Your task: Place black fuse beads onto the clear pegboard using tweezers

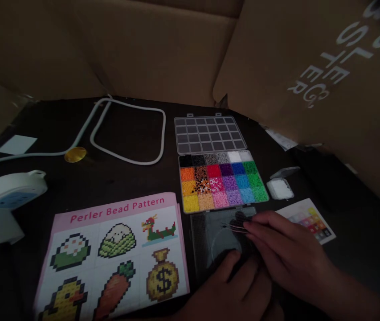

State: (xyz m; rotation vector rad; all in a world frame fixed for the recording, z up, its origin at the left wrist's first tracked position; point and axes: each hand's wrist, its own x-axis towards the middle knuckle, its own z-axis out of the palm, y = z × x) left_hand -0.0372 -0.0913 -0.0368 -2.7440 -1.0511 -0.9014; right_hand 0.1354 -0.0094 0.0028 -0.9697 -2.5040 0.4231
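Note:
In my right hand [286, 249] is a pair of thin metal tweezers [233, 227], pinched between thumb and fingers. Their tips are over a clear pegboard [200, 238] with a pale curved outline on it. My left hand [233, 290] bears on the board's near part with bent fingers, steadying it; some fingertips are hidden. Whether a bead sits between the tweezer tips is too dark to make out. Just beyond the board lies an open bead box [223, 182] with many colours in its compartments; some beads are mixed in the middle ones.
Left of the board lies a Perler Bead Pattern sheet [116, 240]. A small box of white beads [280, 189] and a colour card [313, 218] are on the right. Farther out are a grey cable [163, 133], a gold disc [75, 154], a white device [12, 191] and cardboard walls [163, 53].

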